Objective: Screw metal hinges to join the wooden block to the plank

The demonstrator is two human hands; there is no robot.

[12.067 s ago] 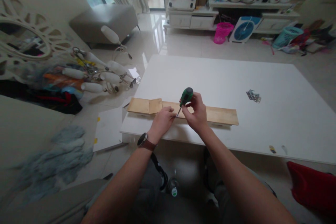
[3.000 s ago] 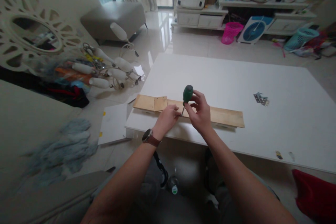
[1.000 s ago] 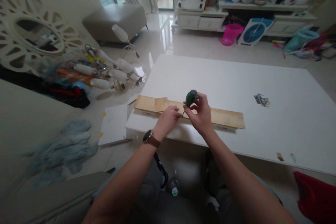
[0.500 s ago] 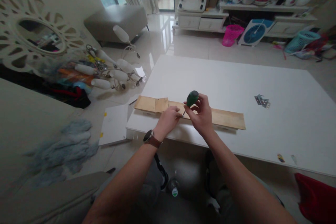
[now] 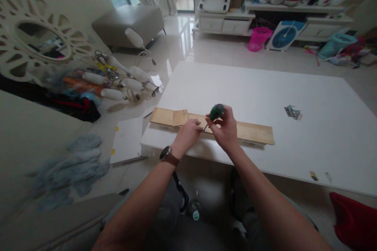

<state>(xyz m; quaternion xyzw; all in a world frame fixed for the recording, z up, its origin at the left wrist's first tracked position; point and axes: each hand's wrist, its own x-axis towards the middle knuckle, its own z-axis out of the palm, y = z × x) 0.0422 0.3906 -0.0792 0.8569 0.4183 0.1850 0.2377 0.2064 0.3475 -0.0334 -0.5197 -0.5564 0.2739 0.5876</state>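
A long, pale wooden board (image 5: 255, 132) lies along the near edge of the white table. Across its left part rests a short wooden piece (image 5: 180, 118). My right hand (image 5: 226, 127) is closed around a screwdriver (image 5: 217, 112) with a dark green handle, held at a slant so that its metal shaft points down and left to the board's near edge. My left hand (image 5: 190, 133), with a watch on the wrist, is closed at the board beside the screwdriver's tip. Whatever its fingers pinch is too small to make out.
Metal brackets and screws (image 5: 292, 112) lie in a small pile on the white table (image 5: 229, 82), right of the board. A small yellow and dark item (image 5: 313, 175) sits near the front edge. A white panel (image 5: 126, 139) is left of the table; a bottle (image 5: 194, 210) stands below.
The screwdriver's handle has tipped slightly to the right in my right hand. My left hand stays in place at the board, and the whole view has shifted a little.
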